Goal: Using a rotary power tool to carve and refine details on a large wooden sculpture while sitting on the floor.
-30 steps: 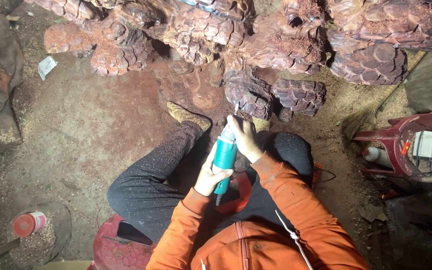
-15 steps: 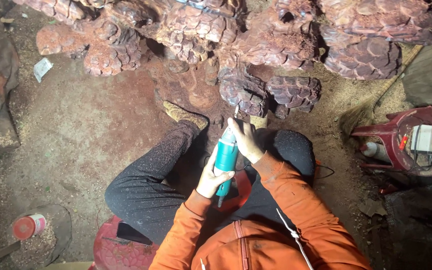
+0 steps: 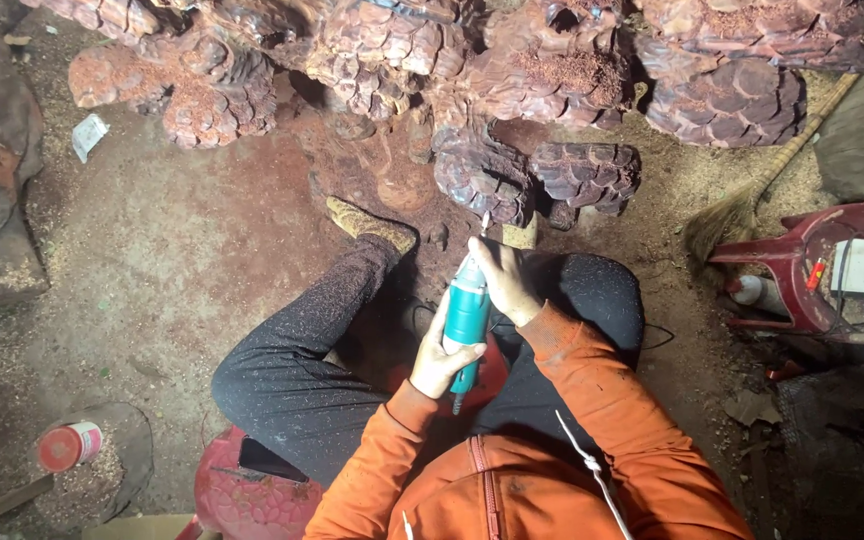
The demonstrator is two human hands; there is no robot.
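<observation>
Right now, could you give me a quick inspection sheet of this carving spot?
Surface: dirt floor strewn with reddish sawdust.
Job's things: teal rotary tool, tip toward the carved wood sculpture.
Clutter: red-capped can, paper scrap, broom.
Hands: left hand grips the tool's rear; right hand grips its front.
Cables: thin black cord beside the knee.
Surroundings: red plastic stool carrying a boxy device.

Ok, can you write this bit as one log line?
left hand: grips teal rotary tool | right hand: steadies tool front | tip: at carved wood

Glossy teal plastic tool [image 3: 467,318]; rough reddish wood carving [image 3: 482,175].
</observation>
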